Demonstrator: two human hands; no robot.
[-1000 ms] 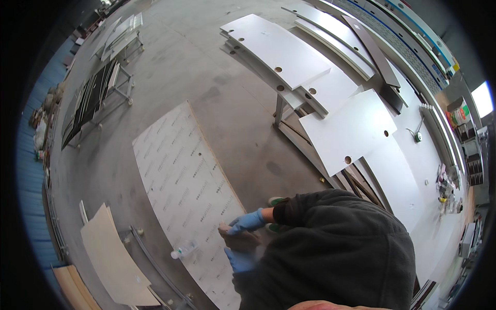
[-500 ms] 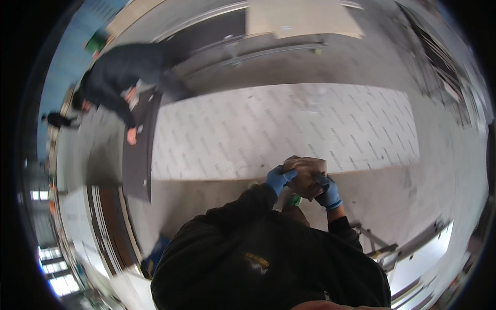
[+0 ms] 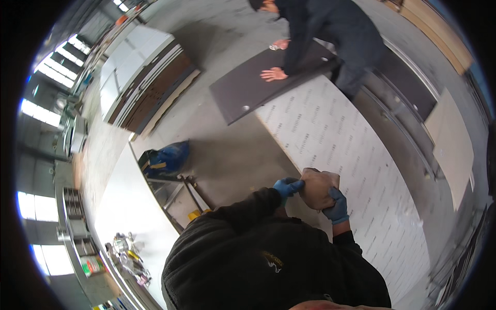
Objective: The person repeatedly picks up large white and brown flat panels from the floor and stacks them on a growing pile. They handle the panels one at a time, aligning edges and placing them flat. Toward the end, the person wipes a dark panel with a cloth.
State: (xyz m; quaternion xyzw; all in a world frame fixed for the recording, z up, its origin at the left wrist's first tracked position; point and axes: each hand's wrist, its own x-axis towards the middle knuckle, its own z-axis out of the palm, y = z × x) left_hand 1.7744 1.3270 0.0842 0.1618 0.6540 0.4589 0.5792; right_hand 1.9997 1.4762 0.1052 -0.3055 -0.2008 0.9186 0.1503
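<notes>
A folded tan cloth (image 3: 316, 190) is stretched between my two blue-gloved hands, in front of my chest. My left hand (image 3: 288, 188) pinches its left edge, thumb on top. On the lower right side my right hand (image 3: 337, 205) grips it with curled fingers. Whether it is fabric or a similar soft sheet is hard to tell. Just beyond and to the right lies a long white panel (image 3: 336, 124) with rows of printed marks. A dark brown panel (image 3: 240, 90) sits across its far end.
A co-worker (image 3: 341, 39) in dark clothes bends over the dark panel, one bare hand (image 3: 274, 74) flat on it. Stacked panels (image 3: 150, 77) stand far left. Nearer are a blue bag (image 3: 170, 156) and a white tabletop (image 3: 129, 206) with tools (image 3: 128, 256).
My view has turned left, so the co-worker and panels now appear farther right. The cloth stays in both hands. The co-worker remains bent over the dark panel.
</notes>
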